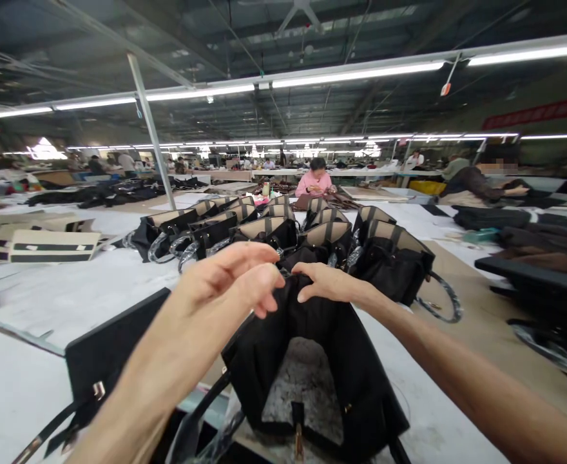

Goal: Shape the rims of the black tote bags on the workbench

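Note:
A black handbag [370, 361] stands open in front of me, its mouth toward me and a grey mottled surface showing inside. At its far rim, my right hand [329, 282] has fingers over the edge and thumb on the inner side. My left hand [230, 283] is raised over the bag's left far corner, fingers loosely bent and thumb apart, with nothing visible in it. Dark straps with clear plastic wrap [206, 412] hang at the bag's near left. To the left lies a flat black piece [114, 341] with gold-coloured metal fittings.
Several black-and-beige bags [394, 258] with wrapped handles crowd the table beyond. Beige panels with dark stripes [54, 246] lie left, dark bag parts [544, 283] right. A metal post [151, 129] rises at the left. A person in pink [315, 180] sits across; another leans in at right.

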Demonstrator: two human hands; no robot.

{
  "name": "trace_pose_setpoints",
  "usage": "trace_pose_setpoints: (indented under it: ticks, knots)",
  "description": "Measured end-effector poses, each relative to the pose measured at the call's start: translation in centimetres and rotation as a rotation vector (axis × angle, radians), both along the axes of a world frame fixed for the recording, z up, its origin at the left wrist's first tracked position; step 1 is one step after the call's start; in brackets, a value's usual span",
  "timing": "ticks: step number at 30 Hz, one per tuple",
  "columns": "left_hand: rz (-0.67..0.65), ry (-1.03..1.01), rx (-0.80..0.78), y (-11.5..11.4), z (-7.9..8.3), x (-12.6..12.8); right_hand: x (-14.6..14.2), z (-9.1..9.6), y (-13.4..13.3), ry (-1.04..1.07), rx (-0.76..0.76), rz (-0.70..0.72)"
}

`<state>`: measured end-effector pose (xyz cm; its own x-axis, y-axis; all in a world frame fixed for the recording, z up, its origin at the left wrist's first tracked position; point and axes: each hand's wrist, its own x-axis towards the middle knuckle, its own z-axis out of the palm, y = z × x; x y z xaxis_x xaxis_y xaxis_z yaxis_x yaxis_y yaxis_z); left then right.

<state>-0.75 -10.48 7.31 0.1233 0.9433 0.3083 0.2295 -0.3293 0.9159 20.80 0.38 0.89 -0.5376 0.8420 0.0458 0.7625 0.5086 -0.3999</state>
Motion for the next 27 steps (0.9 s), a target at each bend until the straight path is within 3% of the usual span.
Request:
trace_pose_setpoints:
  ticks: [2, 6, 9, 16, 27]
  knots:
    - [-0.115, 0.148, 0.017, 1.9, -1.2, 0.5, 0.3, 0.3, 0.1, 0.011, -0.046, 0.016]
    - [-0.057, 0.596, 0.085, 6.4, -4.7, 1.2, 1.0, 0.6, -0.4, 0.011, -0.058, 0.019]
    - [-0.057, 0.757, 0.108, 8.7, -6.4, 1.9, 1.5, 0.5, -0.8, 0.017, -0.033, -0.035]
    - [-0.275, 0.624, 0.014, 12.1, -7.4, 3.7, 1.0, 0.0, -0.7, 0.002, 0.075, -0.114]
    - [-0.251, 0.430, -0.216, 13.6, -9.6, 4.6, 0.3, 0.1, -0.4, -0.123, 0.162, -0.160]
